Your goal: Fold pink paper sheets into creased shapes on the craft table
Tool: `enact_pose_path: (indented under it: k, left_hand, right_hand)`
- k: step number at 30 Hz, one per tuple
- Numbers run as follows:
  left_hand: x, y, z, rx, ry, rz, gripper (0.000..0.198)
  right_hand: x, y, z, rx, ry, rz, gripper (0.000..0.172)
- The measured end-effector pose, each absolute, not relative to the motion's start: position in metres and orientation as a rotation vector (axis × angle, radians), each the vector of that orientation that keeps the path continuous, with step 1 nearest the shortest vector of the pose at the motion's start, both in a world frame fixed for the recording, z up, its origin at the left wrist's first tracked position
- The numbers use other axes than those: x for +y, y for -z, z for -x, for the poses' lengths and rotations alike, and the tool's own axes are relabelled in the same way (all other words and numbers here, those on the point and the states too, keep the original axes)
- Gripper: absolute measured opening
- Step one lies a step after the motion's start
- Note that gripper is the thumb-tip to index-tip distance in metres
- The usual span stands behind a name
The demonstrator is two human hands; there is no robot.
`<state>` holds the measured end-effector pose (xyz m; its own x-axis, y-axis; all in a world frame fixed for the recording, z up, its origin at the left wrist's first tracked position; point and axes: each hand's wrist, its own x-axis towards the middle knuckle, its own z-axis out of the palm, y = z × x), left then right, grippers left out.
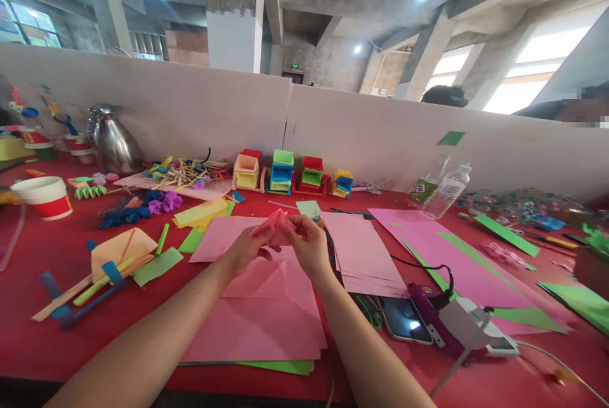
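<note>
A small piece of folded pink paper (273,228) is pinched between both hands above the middle of the table. My left hand (248,249) grips its lower left side, fingers bent beneath it. On the right side, the thumb and fingers of my right hand (308,244) close on the paper's edge. Large pink sheets (257,325) lie stacked directly under my hands, with a green edge showing at the front. Another stack of pink paper (364,252) rests just right of my right hand.
Small folded paper boxes (283,173) stand along the white partition. A phone (406,318) and power strip (431,316) with cables lie at right. Plastic bottles (447,191) stand behind. At left are a paper-and-stick model (121,256), paper cups (47,198) and a metal jug (114,141).
</note>
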<state>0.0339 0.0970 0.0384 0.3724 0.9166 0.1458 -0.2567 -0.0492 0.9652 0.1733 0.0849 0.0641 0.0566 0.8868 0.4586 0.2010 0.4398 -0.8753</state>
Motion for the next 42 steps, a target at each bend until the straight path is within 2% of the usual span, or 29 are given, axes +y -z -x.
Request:
enact_pose_path:
  k: [10,16,27,42]
  left_hand:
    - [0.101,-0.033,-0.035,0.760,-1.140,-1.229,0.035]
    - [0.104,-0.029,-0.038,0.607,-1.136,-1.090,0.042]
    - [0.103,-0.030,-0.038,0.566,-1.133,-0.947,0.019]
    - [0.095,-0.038,-0.041,0.631,-1.174,-1.045,0.034]
  right_hand:
    - [0.092,-0.060,-0.177,-1.351,-0.843,1.020,0.025]
    - [0.092,-0.059,-0.178,-1.435,-0.673,1.045,0.022]
    - [0.084,-0.067,-0.173,-1.429,-0.830,1.041,0.022]
    - [0.085,-0.066,-0.173,-1.399,-0.801,1.053,0.022]
